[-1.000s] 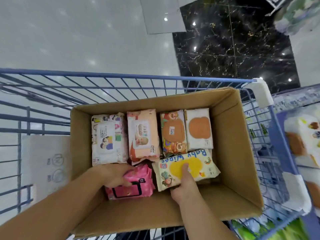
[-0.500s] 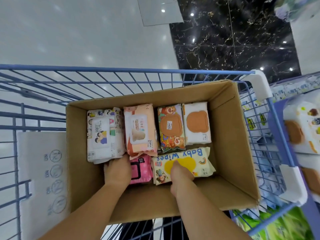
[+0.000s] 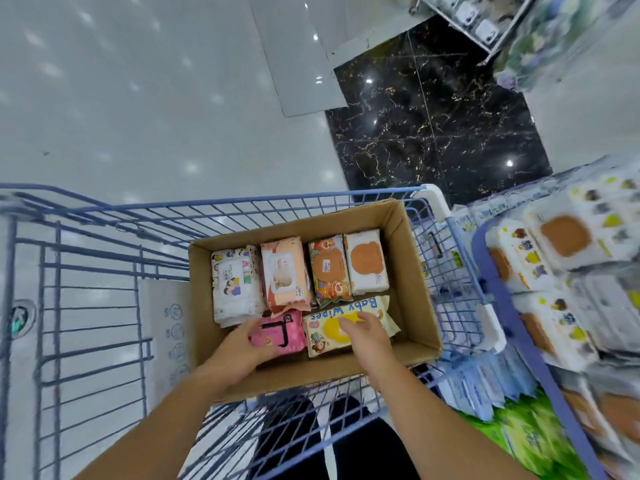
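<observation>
A: What is seen of the room and the surface?

B: A pale glossy floor (image 3: 138, 98) is seen, with a patch of black marble tiles (image 3: 433, 140) further away. A blue wire cart (image 3: 221, 202) is standing on the floor, and a cardboard box (image 3: 415, 289) is placed inside it. At the right a shelf (image 3: 502, 306) filled with wipes packs is seen, somewhat blurred.

A: What is kept in the box?

B: At the far side, four packs are set in a row: a white pack with cartoon figures (image 3: 235, 285), a peach pack (image 3: 284, 277), a pack with bears (image 3: 327, 271) and a white pack with a brown lid (image 3: 367, 263). In front of them, at the near side, a pink pack (image 3: 280, 332) and a Baby Wipes pack (image 3: 325, 330) are laid just beside each other.

A: How are these two described?

B: The pink pack is marked with a black outline and lies flat. The Baby Wipes pack is cream, with blue letters and a yellow lid, and it is turned a little crooked.

A: And the hands?

B: The pink pack is grasped at its near left corner by the left hand (image 3: 239, 344), with fingers on top and the thumb at the near edge. The right hand (image 3: 363, 336) is laid on the yellow lid with loose fingers; nothing is gripped by it.
</observation>
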Tool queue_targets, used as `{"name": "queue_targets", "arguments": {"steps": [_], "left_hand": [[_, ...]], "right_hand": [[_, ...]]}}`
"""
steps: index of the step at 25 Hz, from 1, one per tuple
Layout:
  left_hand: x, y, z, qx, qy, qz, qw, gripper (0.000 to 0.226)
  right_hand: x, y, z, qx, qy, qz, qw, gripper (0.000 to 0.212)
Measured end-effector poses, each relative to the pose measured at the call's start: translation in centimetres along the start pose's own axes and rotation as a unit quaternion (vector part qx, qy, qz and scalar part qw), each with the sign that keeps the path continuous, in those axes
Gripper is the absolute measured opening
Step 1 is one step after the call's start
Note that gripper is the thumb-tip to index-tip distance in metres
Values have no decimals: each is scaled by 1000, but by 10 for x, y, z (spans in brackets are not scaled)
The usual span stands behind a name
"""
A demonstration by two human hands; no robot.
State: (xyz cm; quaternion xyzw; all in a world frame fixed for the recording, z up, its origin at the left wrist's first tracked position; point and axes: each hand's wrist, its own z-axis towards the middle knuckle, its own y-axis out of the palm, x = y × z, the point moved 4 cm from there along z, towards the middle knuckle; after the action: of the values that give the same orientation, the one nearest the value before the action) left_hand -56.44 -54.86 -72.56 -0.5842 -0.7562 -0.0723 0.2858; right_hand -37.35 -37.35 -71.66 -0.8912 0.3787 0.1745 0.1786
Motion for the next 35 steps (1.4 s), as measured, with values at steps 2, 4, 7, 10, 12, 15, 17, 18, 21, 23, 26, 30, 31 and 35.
{"name": "queue_targets", "arguments": {"steps": [2,4,7,10,12,15,17,18,21,23,26,30,31,35], "left_hand": [[34,2,-34,2,29,-46,999,77],[75,7,-68,-1,77,-52,996,84],[127,16,-110,-21,155,-53,986,76],[182,40,-149,-54,261,-33,963,97],[209,60,-163,-90,301,-19,949,93],[247,111,-190,-193,356,41,913,72],[271,151,-215,-259,376,72,887,65],[284,175,-234,-288,397,93,867,68],[313,244,-306,-352,460,133,804,94],[324,294,-365,-390,494,149,763,85],[327,365,-448,-432,544,170,699,89],[304,458,-544,-465,589,205,628,70],[295,482,-568,-473,598,218,609,74],[262,576,-659,-483,636,252,547,92]], "right_hand": [[-13,-20,-33,-18,-40,24,999,62],[-25,-45,-69,-33,-97,60,993,52],[-34,-79,-116,-29,-169,108,979,48],[-33,-120,-165,10,-227,190,955,70],[-21,-142,-199,40,-246,240,938,85],[11,-171,-254,118,-277,303,904,119],[38,-192,-293,177,-293,338,876,125],[54,-205,-316,211,-301,355,860,125],[102,-243,-384,294,-333,398,803,97],[137,-272,-430,349,-363,411,760,75],[192,-314,-492,427,-388,409,707,57],[275,-363,-571,493,-405,400,658,58],[297,-376,-591,504,-409,395,650,61],[386,-427,-668,564,-402,322,645,69]]}}
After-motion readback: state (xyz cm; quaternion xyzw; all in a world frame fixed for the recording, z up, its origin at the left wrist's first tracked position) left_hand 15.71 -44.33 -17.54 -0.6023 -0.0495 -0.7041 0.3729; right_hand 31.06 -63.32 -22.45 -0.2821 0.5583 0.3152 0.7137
